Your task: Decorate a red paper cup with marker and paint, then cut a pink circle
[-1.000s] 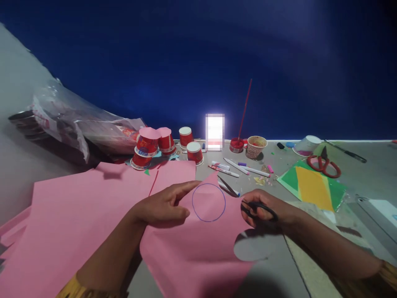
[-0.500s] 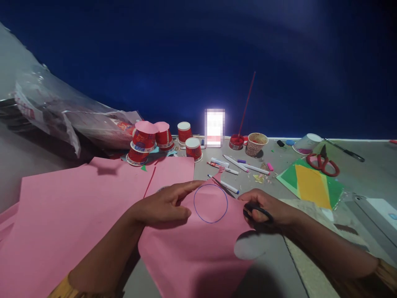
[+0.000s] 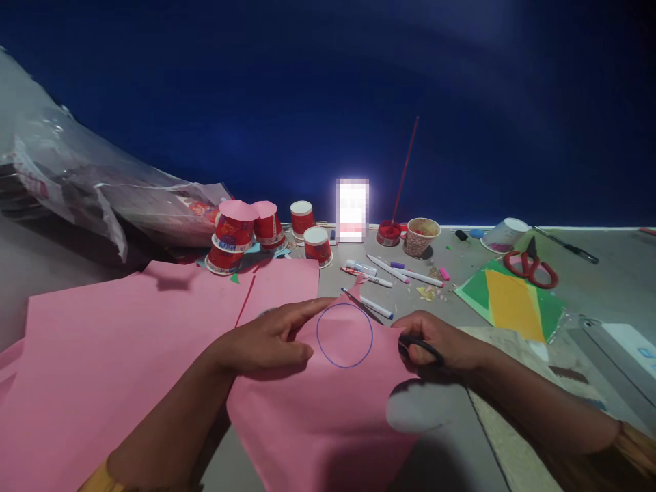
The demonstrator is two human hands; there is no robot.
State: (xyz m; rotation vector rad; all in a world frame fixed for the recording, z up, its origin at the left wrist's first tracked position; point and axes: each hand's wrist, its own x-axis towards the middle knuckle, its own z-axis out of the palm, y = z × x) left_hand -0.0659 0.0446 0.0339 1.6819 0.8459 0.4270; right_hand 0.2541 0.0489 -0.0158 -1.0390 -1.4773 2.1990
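Observation:
A piece of pink paper (image 3: pixel 328 403) with a blue-outlined circle drawn on it lies before me, a rounded notch cut from its right side. My left hand (image 3: pixel 274 338) holds its left part, thumb on top and index finger stretched toward the far edge. In my right hand (image 3: pixel 428 342) are black-handled scissors (image 3: pixel 423 346), fingers wrapped round the handles. Their blades lie along the paper's far right edge, just beyond the circle, and are partly hidden by the paper. A narrow pink strip stands up near the blade tips.
A larger pink sheet (image 3: pixel 128 342) spreads at left. Red paper cups (image 3: pixel 236 232) stand behind it, some pink-topped. Markers (image 3: pixel 376 307), a red paint pot (image 3: pixel 388 234) with a stick, and a patterned cup (image 3: pixel 421 237) sit ahead. Red-handled scissors (image 3: pixel 530 270) rest on green and yellow paper at right.
The whole view has shifted slightly, so things appear a little further left. Both hands keep nearly the same hold on the paper and scissors.

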